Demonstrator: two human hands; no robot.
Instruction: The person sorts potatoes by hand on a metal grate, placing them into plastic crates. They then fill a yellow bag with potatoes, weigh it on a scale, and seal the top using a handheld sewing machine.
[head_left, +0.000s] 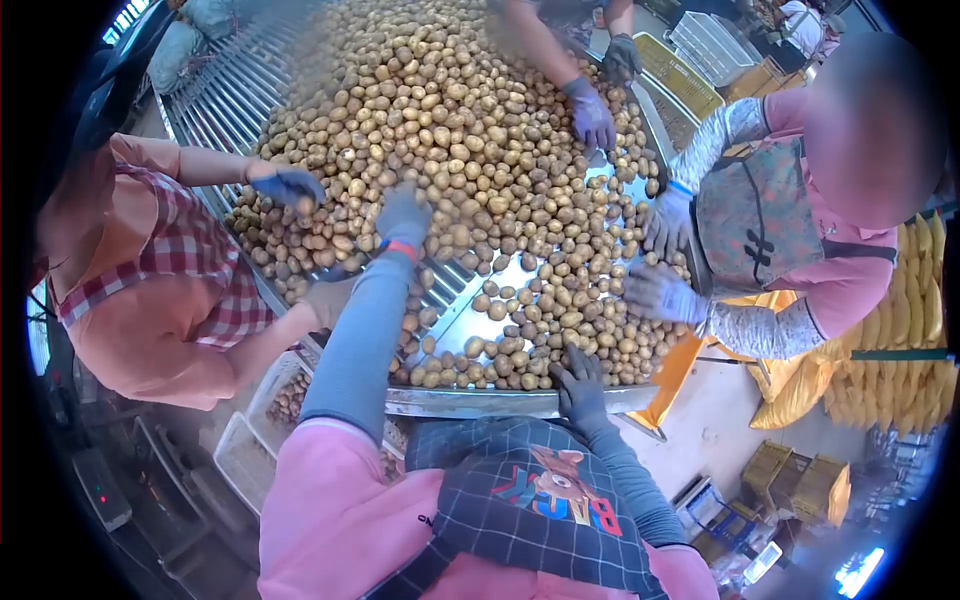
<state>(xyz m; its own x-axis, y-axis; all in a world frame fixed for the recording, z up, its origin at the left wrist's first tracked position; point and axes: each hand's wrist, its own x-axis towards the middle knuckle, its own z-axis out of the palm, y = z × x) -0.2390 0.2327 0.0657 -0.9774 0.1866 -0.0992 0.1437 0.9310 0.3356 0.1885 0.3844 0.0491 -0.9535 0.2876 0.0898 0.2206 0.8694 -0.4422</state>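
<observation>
A large heap of potatoes covers the metal sorting table in front of me. My left hand, in a grey glove with a red band at the wrist, reaches far into the heap. Motion smears its fingers among the potatoes. Near the table's front rim, my right hand wears a dark grey glove. Its fingers are spread over the edge of the potatoes there. Between my hands, loose potatoes lie on the shiny metal surface.
Gloved co-workers stand at the left, right and far side; their hands are among the potatoes. Metal rollers run at the back left. White crates stand below left, a yellow crate behind, and filled yellow sacks at the right.
</observation>
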